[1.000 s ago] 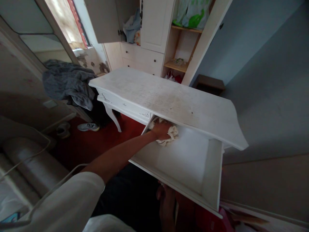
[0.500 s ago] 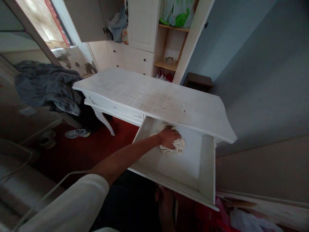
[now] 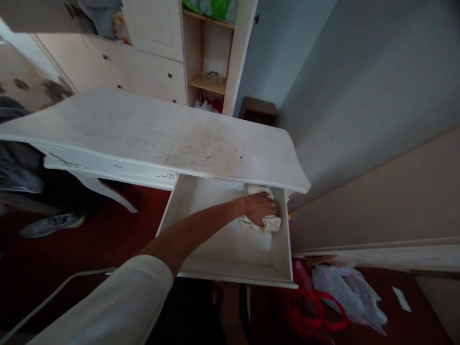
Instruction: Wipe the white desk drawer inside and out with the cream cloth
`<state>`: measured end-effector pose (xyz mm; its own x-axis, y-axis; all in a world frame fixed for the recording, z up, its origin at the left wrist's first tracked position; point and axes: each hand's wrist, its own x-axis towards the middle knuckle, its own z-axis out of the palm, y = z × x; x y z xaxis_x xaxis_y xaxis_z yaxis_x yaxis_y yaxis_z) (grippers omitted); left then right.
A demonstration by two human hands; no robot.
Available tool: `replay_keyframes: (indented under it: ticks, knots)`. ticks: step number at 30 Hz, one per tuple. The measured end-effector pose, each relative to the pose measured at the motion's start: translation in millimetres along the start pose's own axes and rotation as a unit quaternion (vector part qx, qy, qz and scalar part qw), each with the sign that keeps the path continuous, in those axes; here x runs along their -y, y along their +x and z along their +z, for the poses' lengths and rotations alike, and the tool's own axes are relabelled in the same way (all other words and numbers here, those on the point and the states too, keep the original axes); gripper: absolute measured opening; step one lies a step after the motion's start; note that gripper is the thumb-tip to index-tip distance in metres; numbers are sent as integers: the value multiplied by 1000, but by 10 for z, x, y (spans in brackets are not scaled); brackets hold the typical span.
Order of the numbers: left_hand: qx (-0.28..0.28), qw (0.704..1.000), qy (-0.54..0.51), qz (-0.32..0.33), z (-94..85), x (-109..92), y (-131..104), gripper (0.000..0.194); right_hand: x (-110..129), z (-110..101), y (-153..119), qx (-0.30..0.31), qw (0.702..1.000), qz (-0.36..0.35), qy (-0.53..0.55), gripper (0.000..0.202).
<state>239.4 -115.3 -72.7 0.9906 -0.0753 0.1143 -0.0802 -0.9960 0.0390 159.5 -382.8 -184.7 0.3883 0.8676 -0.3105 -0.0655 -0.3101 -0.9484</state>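
Inside the pulled-out white drawer (image 3: 230, 268), my left hand (image 3: 260, 207) presses on a crumpled cream cloth (image 3: 271, 224), its fingers curled over it near the drawer's right side wall. The left forearm crosses the drawer's left wall. My right hand (image 3: 224, 294) is low and dim, just below the drawer's front edge, and its fingers are too dark and hidden to read. Above the drawer, the white desk top (image 3: 143, 129) has brownish smudges and a few small dark specks.
Behind the desk stands a white cabinet (image 3: 154, 52) with open shelves. A grey wall (image 3: 359, 120) borders the right. On the red floor lie a red bag (image 3: 305, 306), a white plastic bag (image 3: 350, 292) and a shoe (image 3: 53, 224). A pale cable (image 3: 59, 290) runs at lower left.
The view has shifted right, so the desk appears further left. My left hand has moved with the cloth from the drawer's middle toward its right wall. My right hand remains below the drawer.
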Motion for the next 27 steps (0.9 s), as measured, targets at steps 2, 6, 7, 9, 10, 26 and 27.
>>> replay_keyframes:
  ticks: [2,6,7,9,10,26,27]
  knots:
    - [20,1000,-8,13,-33,10,7,49,89,-5,-16,0,1000,0,-6,56]
    - [9,1000,-4,16,-144,-71,-120,46,221,-14,-32,5,1000,9,-1,57]
    - [-5,1000,2,-1,-177,-119,-175,45,228,-14,-30,12,1000,14,8,57]
    - [-26,997,4,-72,-255,-235,-297,50,220,-15,-20,32,999,24,21,57]
    - [-26,992,-5,-120,-301,-294,-358,59,211,-16,-14,41,999,25,24,56]
    - [-85,883,-115,-447,34,-491,-134,90,371,4,4,38,999,37,11,60]
    - [-96,886,-115,-438,61,-480,-97,87,385,5,0,36,999,38,10,60]
